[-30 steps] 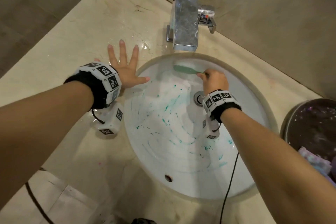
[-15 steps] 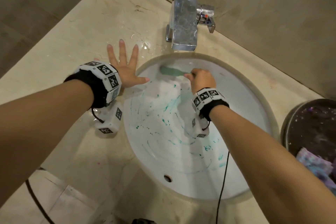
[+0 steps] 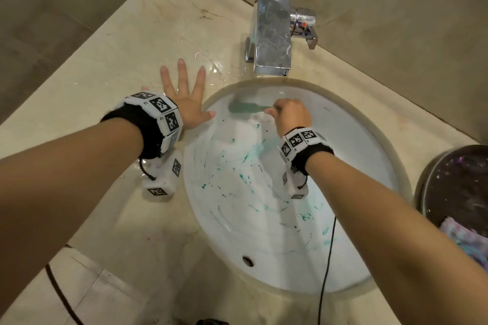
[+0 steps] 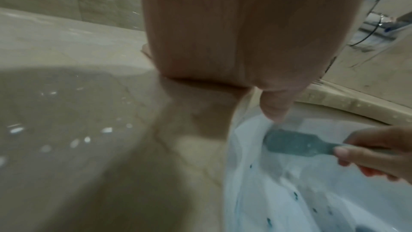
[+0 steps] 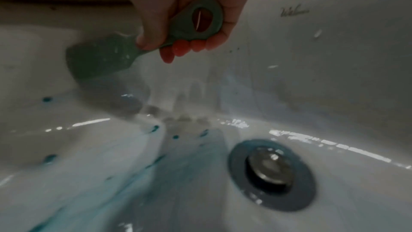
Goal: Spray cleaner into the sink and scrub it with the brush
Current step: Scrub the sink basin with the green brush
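Surface [image 3: 111, 66]: beige marble vanity top, wet near the tap; carries the basin and serves as a brace.

Sink [image 3: 375, 155]: white oval undermount bowl, streaked and spotted with teal cleaner across the near and left wall, so the spraying looks done and scrubbing is the step in hand. Drain plug [image 5: 270, 172] at the bottom, overflow hole on the near wall.

Tap [image 3: 272, 31]: chrome block mixer behind the bowl, not running.

Bin [image 3: 454, 192]: dark round container at the right edge, with a crumpled cloth inside.

Left hand [image 3: 188, 103]: laid flat on the surface at the bowl's left rim, fingers spread and released, holding nothing; probably steadying the lean.

Right hand [image 3: 290, 115]: grip clenched around the handle, reaching inside to the far wall under the tap.

Brush [image 3: 244, 107]: green, flat-headed, blurred; head against the far-left wall, on porcelain showing little cleaner.
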Motion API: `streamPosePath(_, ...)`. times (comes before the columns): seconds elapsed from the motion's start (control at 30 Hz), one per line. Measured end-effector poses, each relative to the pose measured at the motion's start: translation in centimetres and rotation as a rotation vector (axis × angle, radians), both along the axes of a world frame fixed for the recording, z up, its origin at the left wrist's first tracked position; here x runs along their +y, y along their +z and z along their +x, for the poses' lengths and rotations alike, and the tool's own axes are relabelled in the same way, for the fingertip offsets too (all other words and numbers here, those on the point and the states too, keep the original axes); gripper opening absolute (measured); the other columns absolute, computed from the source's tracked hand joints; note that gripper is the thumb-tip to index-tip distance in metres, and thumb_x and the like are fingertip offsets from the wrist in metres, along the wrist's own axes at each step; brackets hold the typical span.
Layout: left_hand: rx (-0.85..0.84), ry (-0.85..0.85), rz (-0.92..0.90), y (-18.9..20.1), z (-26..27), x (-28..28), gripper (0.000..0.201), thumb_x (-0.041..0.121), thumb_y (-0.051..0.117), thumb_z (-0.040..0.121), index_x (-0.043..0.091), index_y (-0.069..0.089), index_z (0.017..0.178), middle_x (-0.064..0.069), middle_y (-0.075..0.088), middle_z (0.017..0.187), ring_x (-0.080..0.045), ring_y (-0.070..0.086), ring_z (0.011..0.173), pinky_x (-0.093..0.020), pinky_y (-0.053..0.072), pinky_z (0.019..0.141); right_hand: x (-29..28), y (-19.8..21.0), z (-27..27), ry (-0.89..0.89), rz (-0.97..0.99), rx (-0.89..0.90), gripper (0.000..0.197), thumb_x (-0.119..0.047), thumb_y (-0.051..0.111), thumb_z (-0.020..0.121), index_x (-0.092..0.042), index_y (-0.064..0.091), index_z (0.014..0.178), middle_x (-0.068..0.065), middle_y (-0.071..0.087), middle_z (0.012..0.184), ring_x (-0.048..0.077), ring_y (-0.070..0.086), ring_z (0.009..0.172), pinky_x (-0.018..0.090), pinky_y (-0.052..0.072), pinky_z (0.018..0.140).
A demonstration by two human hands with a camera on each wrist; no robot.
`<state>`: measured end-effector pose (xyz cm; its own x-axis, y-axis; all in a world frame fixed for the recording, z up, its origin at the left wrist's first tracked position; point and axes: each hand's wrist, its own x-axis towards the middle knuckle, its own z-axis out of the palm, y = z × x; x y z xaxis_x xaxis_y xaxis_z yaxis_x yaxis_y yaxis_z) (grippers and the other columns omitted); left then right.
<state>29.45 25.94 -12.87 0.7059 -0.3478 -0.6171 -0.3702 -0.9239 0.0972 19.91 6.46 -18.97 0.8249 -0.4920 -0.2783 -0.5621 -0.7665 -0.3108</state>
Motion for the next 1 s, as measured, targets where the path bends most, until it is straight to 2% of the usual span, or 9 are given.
streamPosePath(0.1,-0.004,-0.004,0.001,-0.2,0.1,0.0,0.088,0.058,0.039,0.091,0.033,-0.028,0.143,-0.006,-0.039,0.148,-0.040,-0.030,0.137,-0.073,-0.002,0.102,-2.5,0.1,-1.4,-0.116,-0.053,-0.016,0.037,-0.043,0.051,0.092,-0.008,0.065,0.090,0.012,0.065,0.092,0.026,0.053,0.079,0.028,0.033,0.063)
streamPosePath(0.2,-0.007,-0.001,-0.003,-0.2,0.1,0.0,0.089,0.058,0.040,0.090,0.033,-0.027,0.143,-0.006,-0.038,0.149,-0.040,-0.029,0.137,-0.073,-0.001,0.102,-3.2,-0.4,-2.9,-0.175,-0.094,0.090,0.038,-0.041,0.050,0.093,-0.007,0.066,0.093,0.013,0.066,0.092,0.023,0.047,0.073,0.028,0.034,0.062)
streamPosePath(0.37,-0.006,-0.003,0.010,-0.3,0.2,-0.1,0.093,0.060,0.042,0.089,0.033,-0.028,0.143,-0.006,-0.039,0.148,-0.040,-0.030,0.137,-0.073,-0.002,0.102,0.8,-1.5,-1.8,-0.021,-0.002,0.040,0.040,-0.043,0.048,0.093,-0.006,0.065,0.092,0.007,0.060,0.083,0.021,0.049,0.078,0.026,0.033,0.063)
streamPosePath(0.47,-0.006,-0.001,0.010,-0.3,0.2,-0.2,0.095,0.060,0.043,0.088,0.032,-0.029,0.143,-0.006,-0.039,0.148,-0.040,-0.030,0.137,-0.073,-0.001,0.101,1.5,-1.4,-0.9,-0.004,0.057,-0.060,0.040,-0.043,0.050,0.092,-0.006,0.066,0.092,0.010,0.065,0.090,0.026,0.055,0.090,0.027,0.035,0.064)
streamPosePath(0.57,-0.004,-0.002,0.011,-0.2,0.2,-0.1,0.096,0.061,0.044,0.087,0.033,-0.029,0.142,-0.006,-0.040,0.148,-0.040,-0.030,0.137,-0.073,-0.001,0.101,-0.9,-0.7,-1.4,-0.120,0.041,-0.098,0.039,-0.044,0.050,0.092,-0.008,0.066,0.093,0.011,0.066,0.091,0.030,0.058,0.084,0.027,0.032,0.062)
streamPosePath(0.63,-0.001,-0.001,0.015,-0.2,0.2,-0.1,0.097,0.062,0.044,0.087,0.033,-0.030,0.142,-0.006,-0.040,0.148,-0.040,-0.030,0.137,-0.073,-0.002,0.102,-2.5,-0.5,-2.5,-0.184,-0.020,-0.070,0.038,-0.043,0.049,0.093,-0.008,0.064,0.093,0.010,0.063,0.086,0.027,0.052,0.076,0.028,0.031,0.062)
streamPosePath(0.73,0.011,-0.007,0.021,0.0,0.2,-0.2,0.098,0.063,0.045,0.086,0.033,-0.030,0.142,-0.006,-0.041,0.147,-0.040,-0.030,0.137,-0.073,-0.002,0.101,-3.5,-1.1,-4.2,-0.231,-0.066,0.003,0.038,-0.042,0.047,0.095,-0.008,0.063,0.091,0.012,0.063,0.085,0.029,0.056,0.078,0.029,0.033,0.061)
streamPosePath(0.87,0.017,-0.006,0.020,0.1,0.2,-0.2,0.100,0.063,0.046,0.085,0.033,-0.031,0.141,-0.006,-0.042,0.147,-0.040,-0.031,0.136,-0.073,-0.002,0.101,-2.3,-1.9,-4.3,-0.188,-0.064,0.114,0.038,-0.041,0.048,0.095,-0.006,0.064,0.091,0.012,0.062,0.083,0.029,0.053,0.076,0.028,0.033,0.061)
streamPosePath(1.0,0.013,-0.007,0.017,0.0,0.2,-0.1,0.102,0.063,0.048,0.084,0.033,-0.031,0.141,-0.005,-0.042,0.147,-0.040,-0.031,0.136,-0.073,-0.002,0.102,-0.6,-1.0,-2.2,-0.108,0.016,0.033,0.038,-0.042,0.047,0.095,-0.007,0.063,0.089,0.004,0.052,0.074,0.023,0.045,0.069,0.024,0.028,0.055)
